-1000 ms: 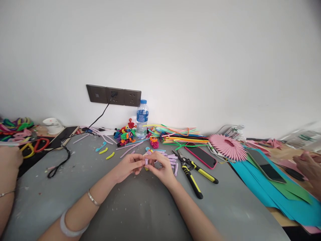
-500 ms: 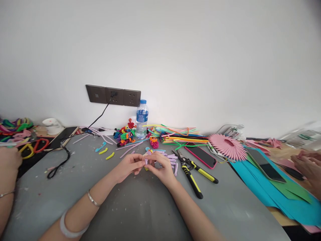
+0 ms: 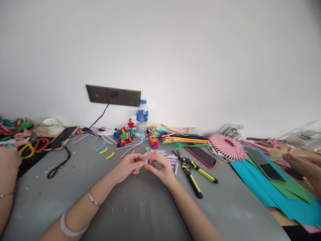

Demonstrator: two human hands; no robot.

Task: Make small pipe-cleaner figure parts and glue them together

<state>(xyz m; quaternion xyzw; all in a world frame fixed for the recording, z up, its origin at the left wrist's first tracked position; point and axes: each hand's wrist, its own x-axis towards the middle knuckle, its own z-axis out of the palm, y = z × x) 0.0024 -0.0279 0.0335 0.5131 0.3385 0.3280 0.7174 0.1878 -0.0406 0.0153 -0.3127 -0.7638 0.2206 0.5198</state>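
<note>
Lilac fuzzy piece [image 3: 146,161]: a short, soft-looking bit of craft material sits pinched between a person's bare left hand [image 3: 127,167] and bare right hand [image 3: 162,166], over the smooth grey tabletop [image 3: 140,211]; how much of it runs behind the fingers cannot be told.

Left grip: thumb and forefinger draw nearly together, tips on the piece's left side, the other fingers curled below. A narrow silver bangle [image 3: 93,198] and a broad, pale bangle [image 3: 70,227] circle the forearm.

Right grip: thumb and forefinger close on the same piece from the opposite side, leaving little gap at the tips.

Lilac rods: short, fuzzy lengths [image 3: 172,156] cluster just beyond the right hand, partly hidden by it.

Cutters: a hand tool with black-and-yellow handles [image 3: 191,179] lies to the right of the rods, handles spread, near a dark-screened phone in a pink case [image 3: 200,155].

Yellow pieces: two small, curved strips [image 3: 110,156] lie beyond the left hand, beside a light-blue piece with rounded ends [image 3: 100,146].

Wall side: a clear plastic bottle with blue cap and label [image 3: 142,117] stands between multicoloured fuzzy figures [image 3: 126,135] and a bundle of bright, fuzzy stems [image 3: 180,138].

Right edge: a co-worker's hand [image 3: 304,167] hovers near turquoise paper sheets [image 3: 265,187].
</note>
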